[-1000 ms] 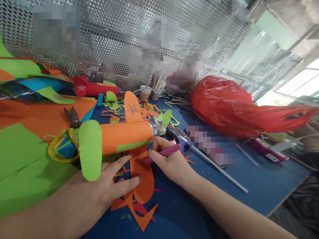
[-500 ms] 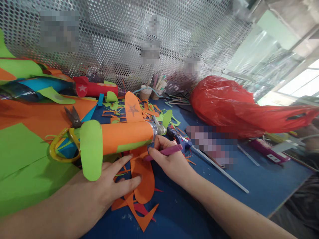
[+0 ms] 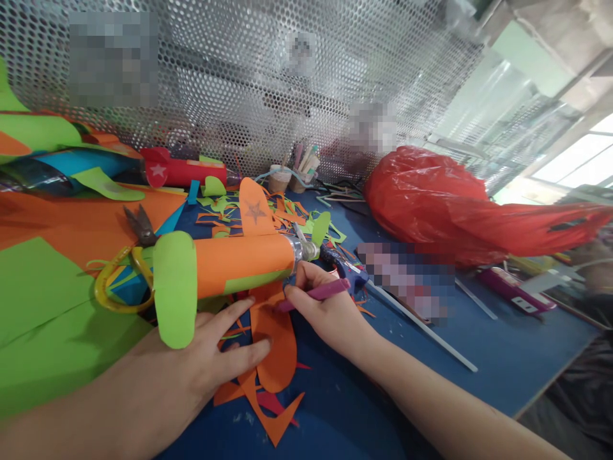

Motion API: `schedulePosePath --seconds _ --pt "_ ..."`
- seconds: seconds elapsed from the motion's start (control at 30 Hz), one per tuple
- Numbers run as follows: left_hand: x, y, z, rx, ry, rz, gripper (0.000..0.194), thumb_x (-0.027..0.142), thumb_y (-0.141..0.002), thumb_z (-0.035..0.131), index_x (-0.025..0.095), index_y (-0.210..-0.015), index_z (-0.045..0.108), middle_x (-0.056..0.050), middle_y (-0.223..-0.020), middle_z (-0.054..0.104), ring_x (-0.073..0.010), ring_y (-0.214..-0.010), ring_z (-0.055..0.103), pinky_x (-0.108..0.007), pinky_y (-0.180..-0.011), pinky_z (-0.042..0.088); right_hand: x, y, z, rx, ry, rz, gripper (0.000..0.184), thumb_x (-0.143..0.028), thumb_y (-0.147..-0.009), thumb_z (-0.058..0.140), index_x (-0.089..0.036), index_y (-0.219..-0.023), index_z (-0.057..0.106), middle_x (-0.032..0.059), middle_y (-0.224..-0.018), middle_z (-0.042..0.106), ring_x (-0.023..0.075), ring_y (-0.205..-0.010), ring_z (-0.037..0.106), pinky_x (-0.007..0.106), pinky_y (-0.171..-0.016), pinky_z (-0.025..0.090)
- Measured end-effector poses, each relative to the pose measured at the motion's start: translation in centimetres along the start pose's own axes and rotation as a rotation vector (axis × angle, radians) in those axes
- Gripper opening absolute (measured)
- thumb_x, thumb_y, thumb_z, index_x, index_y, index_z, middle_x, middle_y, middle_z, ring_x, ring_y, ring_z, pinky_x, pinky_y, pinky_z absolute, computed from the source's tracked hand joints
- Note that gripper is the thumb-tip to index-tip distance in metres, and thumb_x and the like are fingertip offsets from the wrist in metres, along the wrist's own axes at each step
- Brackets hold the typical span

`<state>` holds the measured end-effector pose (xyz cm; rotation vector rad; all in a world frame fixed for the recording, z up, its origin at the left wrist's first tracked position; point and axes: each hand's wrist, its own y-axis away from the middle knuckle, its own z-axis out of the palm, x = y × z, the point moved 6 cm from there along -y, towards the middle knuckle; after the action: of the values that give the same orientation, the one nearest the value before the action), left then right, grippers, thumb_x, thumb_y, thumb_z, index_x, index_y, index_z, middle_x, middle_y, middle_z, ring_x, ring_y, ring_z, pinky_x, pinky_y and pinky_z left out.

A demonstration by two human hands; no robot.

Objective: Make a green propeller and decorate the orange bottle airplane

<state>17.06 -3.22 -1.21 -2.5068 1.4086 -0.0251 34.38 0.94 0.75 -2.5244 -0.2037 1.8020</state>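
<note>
An orange paper-wrapped bottle plane (image 3: 244, 255) lies across the blue table, its clear neck pointing right. One orange wing (image 3: 255, 207) stands at the back with a dark star drawn on it. The near orange wing (image 3: 275, 351) hangs toward me, and my left hand (image 3: 205, 358) lies over it with fingers spread, thumb and forefinger pressing the paper. My right hand (image 3: 323, 303) pinches a purple marker (image 3: 328, 289), its tip on or just above the near wing close to the bottle. A green paper tail piece (image 3: 176, 291) covers part of my left hand.
Yellow-handled scissors (image 3: 138, 275) lie at left on green paper sheets (image 3: 52, 306). Paper scraps (image 3: 282, 418) are scattered around. Behind stand cups of pens (image 3: 301, 182) and a red paper-covered bottle (image 3: 198, 171). A red plastic bag (image 3: 431, 198) and a white stick (image 3: 426, 329) lie to the right.
Both hands, the marker and the bottle plane stay almost in the same place. Any marker motion is too small to make out.
</note>
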Motion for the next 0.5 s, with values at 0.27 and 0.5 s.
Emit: schedulePosePath --seconds 0.27,0.5 --pt "0.06 0.05 0.2 0.013 -0.014 0.004 0.07 0.004 -0.074 0.046 0.043 -0.132 0.051 -0.008 -0.14 0.054 -0.0258 -0.096 0.068 -0.036 -0.076 0.055 0.05 0.01 -0.23 0.027 0.021 0.002 0.026 -0.018 -0.075 0.058 -0.022 -0.061 0.035 -0.007 -0.058 0.041 0.0114 -0.057 0.053 0.023 -0.054 0.039" --pt "0.12 0.11 0.11 -0.005 -0.024 0.015 0.068 0.006 -0.073 0.046 0.04 -0.131 0.052 -0.009 -0.141 0.052 -0.0269 -0.096 0.069 -0.037 -0.075 0.055 -0.32 0.41 -0.28 0.013 -0.176 0.061 0.026 -0.044 -0.09 0.047 -0.023 -0.077 0.045 -0.0088 -0.048 0.045 0.0105 -0.045 0.046 0.024 -0.052 0.038"
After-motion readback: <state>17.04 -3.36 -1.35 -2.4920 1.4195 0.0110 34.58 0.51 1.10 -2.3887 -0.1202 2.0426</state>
